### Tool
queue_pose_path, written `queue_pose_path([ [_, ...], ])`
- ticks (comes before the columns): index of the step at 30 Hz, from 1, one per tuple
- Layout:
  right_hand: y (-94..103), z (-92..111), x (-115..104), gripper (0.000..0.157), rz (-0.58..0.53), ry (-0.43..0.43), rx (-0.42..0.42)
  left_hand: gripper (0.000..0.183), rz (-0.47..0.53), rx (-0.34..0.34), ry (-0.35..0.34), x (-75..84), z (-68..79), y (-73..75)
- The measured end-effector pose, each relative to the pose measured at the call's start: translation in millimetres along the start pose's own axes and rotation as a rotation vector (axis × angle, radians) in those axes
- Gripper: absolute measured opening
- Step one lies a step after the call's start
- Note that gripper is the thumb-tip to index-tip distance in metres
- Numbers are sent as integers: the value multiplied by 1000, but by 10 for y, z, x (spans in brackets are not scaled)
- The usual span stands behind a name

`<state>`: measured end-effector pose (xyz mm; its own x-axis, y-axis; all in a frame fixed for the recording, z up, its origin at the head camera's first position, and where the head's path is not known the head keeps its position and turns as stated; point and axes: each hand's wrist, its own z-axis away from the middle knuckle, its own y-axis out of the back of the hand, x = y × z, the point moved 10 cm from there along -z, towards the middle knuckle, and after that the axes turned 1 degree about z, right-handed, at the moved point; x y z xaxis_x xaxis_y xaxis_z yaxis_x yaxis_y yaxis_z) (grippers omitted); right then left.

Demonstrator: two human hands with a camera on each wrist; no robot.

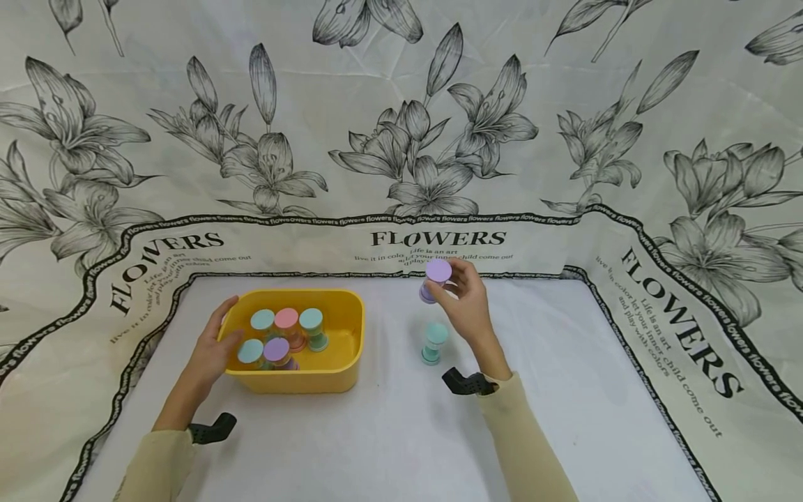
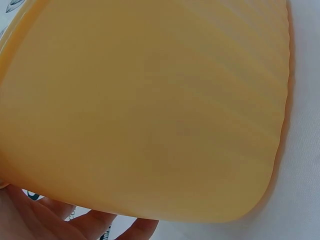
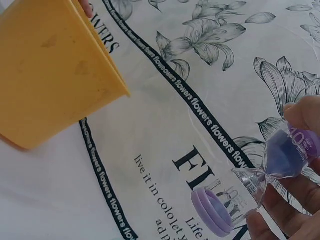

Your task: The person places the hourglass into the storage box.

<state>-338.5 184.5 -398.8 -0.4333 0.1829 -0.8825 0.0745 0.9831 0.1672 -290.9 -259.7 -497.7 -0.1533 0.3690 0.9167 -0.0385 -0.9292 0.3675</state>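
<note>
My right hand (image 1: 467,303) grips a purple sand timer (image 1: 438,270) between thumb and fingers, above the table. In the right wrist view the purple timer (image 3: 285,155) is tilted, with purple sand in its upper bulb. Below that hand a teal sand timer (image 1: 434,343) stands on the table. My left hand (image 1: 210,352) holds the left end of a yellow plastic bin (image 1: 341,382), thumb over the rim and fingers along the outside. Inside the bin, toward its left, stand several sand timers: teal ones (image 1: 311,320), a pink one (image 1: 287,320) and a purple one (image 1: 277,350).
A white cloth covers the table (image 1: 389,446). Behind and beside it hangs a flower-printed sheet (image 1: 301,244) with black lettering bands. Both wrists carry black straps with camera mounts (image 1: 464,382).
</note>
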Motion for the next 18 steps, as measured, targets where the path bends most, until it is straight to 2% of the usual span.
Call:
queue_pose_path([
  [18, -800, -227, -492, 51, 0, 85, -235, 69, -24, 5, 1, 2, -4, 7],
])
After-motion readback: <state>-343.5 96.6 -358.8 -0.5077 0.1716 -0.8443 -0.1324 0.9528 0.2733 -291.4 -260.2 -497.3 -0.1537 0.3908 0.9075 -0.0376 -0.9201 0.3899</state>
